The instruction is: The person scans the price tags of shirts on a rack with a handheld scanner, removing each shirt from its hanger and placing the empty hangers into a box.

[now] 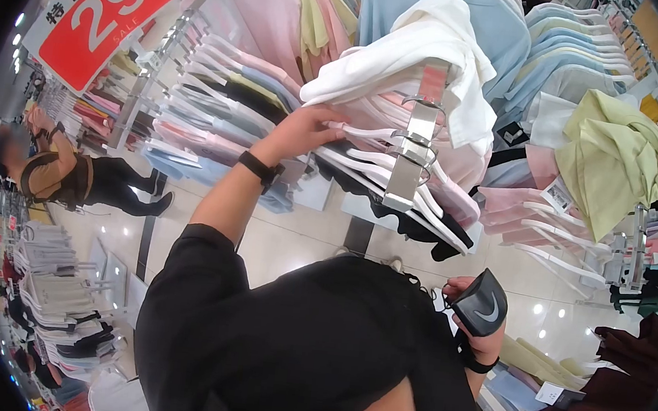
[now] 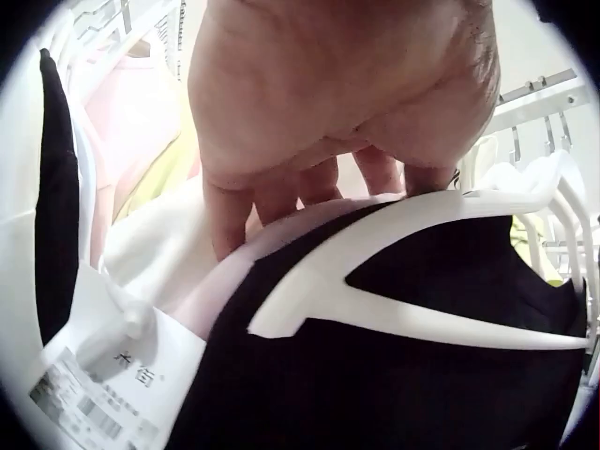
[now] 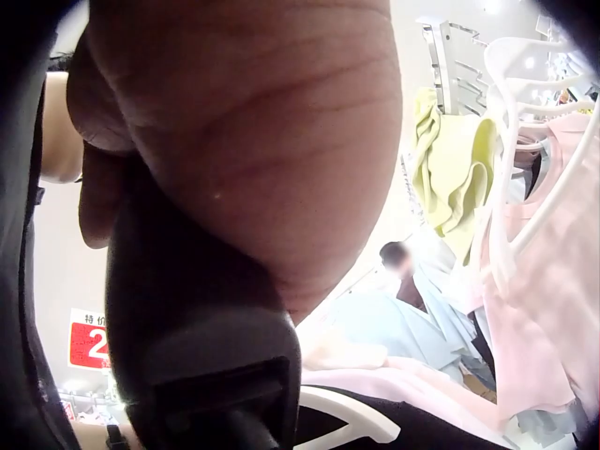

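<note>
My left hand point(image 1: 304, 133) reaches to the front clothes rack and grips the shoulder end of a white hanger point(image 1: 364, 132). In the left wrist view, the fingers point(image 2: 274, 195) curl down behind a pink garment. A black garment point(image 2: 412, 394) on a white hanger point(image 2: 314, 281) hangs right in front of them. My right hand point(image 1: 488, 341), low at my right side, holds a black handheld device point(image 1: 473, 308) with a flared head and a grey crescent on its end. The palm hides part of the device's body in the right wrist view.
A white garment point(image 1: 415, 55) drapes over the metal rack arm point(image 1: 407, 181). A yellow-green garment point(image 1: 619, 154) hangs over the right rack. A red sale sign point(image 1: 105, 17) is at upper left. Another person point(image 1: 71, 173) stands in the aisle at left.
</note>
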Motion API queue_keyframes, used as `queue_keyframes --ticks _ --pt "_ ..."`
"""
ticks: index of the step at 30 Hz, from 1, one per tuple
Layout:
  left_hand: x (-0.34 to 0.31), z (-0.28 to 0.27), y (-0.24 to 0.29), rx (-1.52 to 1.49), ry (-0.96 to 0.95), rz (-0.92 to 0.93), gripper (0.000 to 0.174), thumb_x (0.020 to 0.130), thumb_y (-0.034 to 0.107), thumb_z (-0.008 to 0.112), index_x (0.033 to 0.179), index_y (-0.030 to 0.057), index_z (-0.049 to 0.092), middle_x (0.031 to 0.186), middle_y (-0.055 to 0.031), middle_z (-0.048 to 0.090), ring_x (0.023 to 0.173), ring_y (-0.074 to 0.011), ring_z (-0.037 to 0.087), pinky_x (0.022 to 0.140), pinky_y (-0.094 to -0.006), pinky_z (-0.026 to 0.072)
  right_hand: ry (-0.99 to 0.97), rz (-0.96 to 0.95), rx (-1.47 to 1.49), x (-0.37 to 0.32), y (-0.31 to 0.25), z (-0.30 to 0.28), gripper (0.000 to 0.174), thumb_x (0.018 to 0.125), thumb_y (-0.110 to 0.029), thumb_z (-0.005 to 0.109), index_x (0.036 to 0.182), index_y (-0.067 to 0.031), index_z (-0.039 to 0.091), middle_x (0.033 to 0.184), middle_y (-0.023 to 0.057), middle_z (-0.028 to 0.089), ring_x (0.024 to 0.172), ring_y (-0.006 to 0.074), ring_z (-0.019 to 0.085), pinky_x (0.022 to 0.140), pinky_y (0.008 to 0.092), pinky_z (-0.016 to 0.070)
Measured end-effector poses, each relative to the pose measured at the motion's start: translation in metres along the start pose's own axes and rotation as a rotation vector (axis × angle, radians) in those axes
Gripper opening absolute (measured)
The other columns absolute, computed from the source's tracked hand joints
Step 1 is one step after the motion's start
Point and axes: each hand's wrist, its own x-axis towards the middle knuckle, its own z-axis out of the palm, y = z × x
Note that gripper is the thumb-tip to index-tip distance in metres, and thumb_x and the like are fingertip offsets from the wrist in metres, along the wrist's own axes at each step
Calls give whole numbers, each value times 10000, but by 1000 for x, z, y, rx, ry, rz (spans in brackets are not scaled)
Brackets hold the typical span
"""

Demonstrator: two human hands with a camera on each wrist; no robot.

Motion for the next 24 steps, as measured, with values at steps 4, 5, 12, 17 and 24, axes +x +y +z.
queue_keyframes --ticks 4,5,12,17,24 --pt "-12 14 4 -4 126 32 222 973 169 711 1137 28 758 1032 -127 749 905 -210 703 846 -325 533 6 27 -16 0 4 0 532 770 -25 781 1264 86 614 1247 194 650 1131 292 678 993 399 530" --pt "-16 20 5 4 185 42 218 976 161 704 1137 25 756 1032 -132 748 900 -213 702 848 -328 533 2 22 -11 2 5 1 536 769 -27 782 1264 87 614 1250 195 649 1133 294 678 993 401 530" --pt "-38 41 -18 -388 574 -194 258 1055 181 587 1134 -13 737 996 -99 742 913 -177 684 847 -326 529 -7 46 -59 5 4 7 551 764 -41 789 1270 87 614 1255 190 641 1134 298 679 986 407 533" --pt "-51 39 -48 -1083 664 -299 291 1099 198 508 1175 -33 667 1089 -105 709 977 -185 661 935 -337 529 -9 56 -71 9 2 18 546 765 -43 789 1268 82 617 1244 180 649 1121 287 683 967 392 535" --pt "-61 43 -78 -1482 483 -342 266 1089 144 484 1236 -37 614 1177 -131 695 1103 -220 670 1004 -370 535 -31 68 -100 13 4 36 541 765 -26 784 1269 81 617 1239 177 663 1120 280 685 958 382 537"
